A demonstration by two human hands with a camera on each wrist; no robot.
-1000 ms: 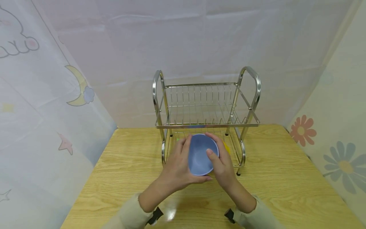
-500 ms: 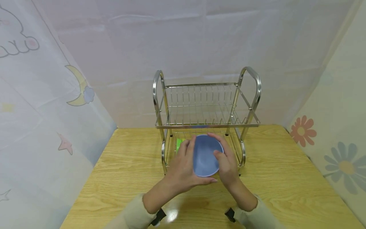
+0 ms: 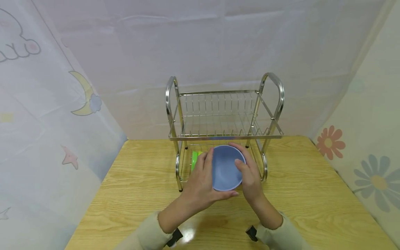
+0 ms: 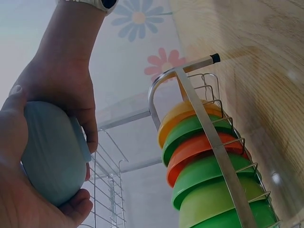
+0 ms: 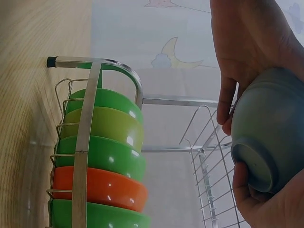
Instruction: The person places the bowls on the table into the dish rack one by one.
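Note:
A blue bowl (image 3: pixel 226 170) is held up between both hands, in front of the lower tier of a metal dish rack (image 3: pixel 225 138). My left hand (image 3: pixel 200 180) grips its left side, with the thumb along the near edge. On the other side my right hand (image 3: pixel 251 177) holds the bowl, its thumb over the rim. Its outside and foot ring show in the right wrist view, where the bowl (image 5: pixel 270 118) is tilted. Several bowls line the rack's lower tier, among them an orange-red bowl (image 4: pixel 199 149) and a green bowl (image 5: pixel 114 156); the hands mostly hide them from the head view.
The rack's upper wire tier (image 3: pixel 218 104) rises behind the hands, with a curved metal handle (image 3: pixel 276 90) at its right end. Everything stands on a wooden table (image 3: pixel 140 180). Printed cloth (image 3: pixel 200 41) hangs behind and at both sides.
Both hands have shifted a little to the right with the blue bowl, then slightly upward. More of a green bowl at the left of the lower tier now shows.

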